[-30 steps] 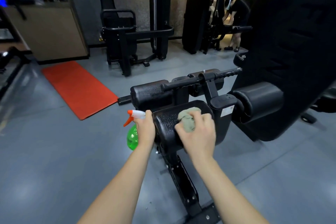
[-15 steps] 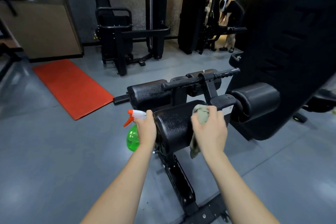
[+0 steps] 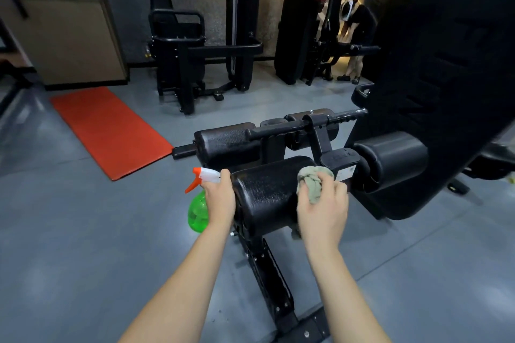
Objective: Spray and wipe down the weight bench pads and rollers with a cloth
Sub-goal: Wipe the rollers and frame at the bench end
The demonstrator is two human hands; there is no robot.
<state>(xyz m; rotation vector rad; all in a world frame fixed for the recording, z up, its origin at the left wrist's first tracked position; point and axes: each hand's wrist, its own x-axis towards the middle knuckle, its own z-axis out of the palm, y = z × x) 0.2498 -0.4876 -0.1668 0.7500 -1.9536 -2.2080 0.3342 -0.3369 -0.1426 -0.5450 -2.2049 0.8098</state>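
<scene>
Black textured vinyl covers the nearest roller [image 3: 264,195], which lies crosswise between the two hands. The right hand [image 3: 324,210] arches over its right end, fingers closed around a bunched grey-green cloth [image 3: 312,181]; the cloth is pressed onto the roller's top right shoulder, just beside the bracket [image 3: 338,159] of the frame, and pokes out ahead of the fingertips. The left hand [image 3: 220,200] is clenched round the neck of a spray bottle [image 3: 198,213] at the roller's left end; whether the knuckles touch the vinyl I cannot tell. The bottle's green body hangs below the fist, and its white head with the orange trigger points left, away from the bench. Beyond the nearest roller a far roller [image 3: 223,139] sits on a bar; a side roller [image 3: 395,156] juts out to the right; the big black back pad [image 3: 459,64] towers over it. An orange mat [image 3: 111,131] lies on the grey floor [image 3: 69,231] to the left; by the far wall a person [image 3: 358,25] bends over another machine.
</scene>
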